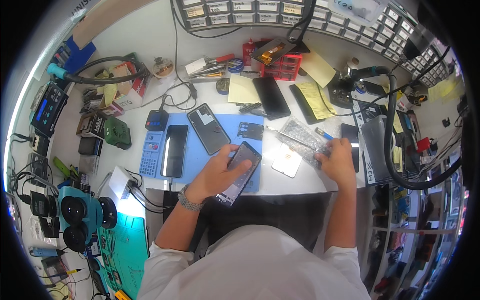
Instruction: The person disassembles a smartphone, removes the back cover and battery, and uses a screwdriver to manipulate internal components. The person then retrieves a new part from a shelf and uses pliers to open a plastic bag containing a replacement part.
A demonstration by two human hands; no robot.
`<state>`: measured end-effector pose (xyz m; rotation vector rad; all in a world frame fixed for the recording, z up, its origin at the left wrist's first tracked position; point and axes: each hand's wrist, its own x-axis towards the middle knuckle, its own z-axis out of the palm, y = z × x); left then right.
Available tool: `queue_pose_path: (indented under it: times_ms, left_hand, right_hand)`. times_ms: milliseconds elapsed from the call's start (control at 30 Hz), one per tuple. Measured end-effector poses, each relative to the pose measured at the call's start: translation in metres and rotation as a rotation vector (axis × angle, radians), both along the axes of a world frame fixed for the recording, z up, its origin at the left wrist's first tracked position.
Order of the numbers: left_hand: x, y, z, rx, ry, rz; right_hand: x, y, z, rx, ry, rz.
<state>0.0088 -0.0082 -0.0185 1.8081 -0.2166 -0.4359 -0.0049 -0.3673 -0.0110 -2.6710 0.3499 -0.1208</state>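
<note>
My left hand (216, 172) is closed around an opened phone body (242, 172), held tilted above the front edge of the blue mat, thumb across its face. My right hand (338, 159) is over the bubble wrap (306, 134), fingers pinched at the near end of a thin metal tool (290, 136) that looks like tweezers. Just left of that hand lies a white flat panel (286, 160) with small orange marks. On the mat rest a dark phone back cover (208, 128), a phone with a dark screen (175, 150) and a small black part with round holes (251, 131).
The blue mat (200, 172) covers the bench's middle. Farther back are a black phone (271, 97), yellow notes (243, 90) and a red drawer box (287, 67). A microscope (80, 215) stands at left. A thick black cable (392, 165) loops at right.
</note>
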Motion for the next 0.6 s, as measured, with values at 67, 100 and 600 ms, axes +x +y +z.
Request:
queue_pose_path:
  times_ms: [67,100,600]
  left_hand:
    - [0.003,-0.002,-0.001,0.114,-0.207,-0.049]
    - [0.005,-0.002,-0.001,0.245,-0.314,-0.029]
    - [0.003,-0.037,0.012,-0.12,-0.47,0.113]
  right_hand:
    - [0.0,-0.003,-0.002,0.078,0.006,-0.05]
    - [0.0,-0.006,-0.003,0.124,0.009,-0.093]
    - [-0.033,0.0,-0.005,0.86,-0.554,0.21]
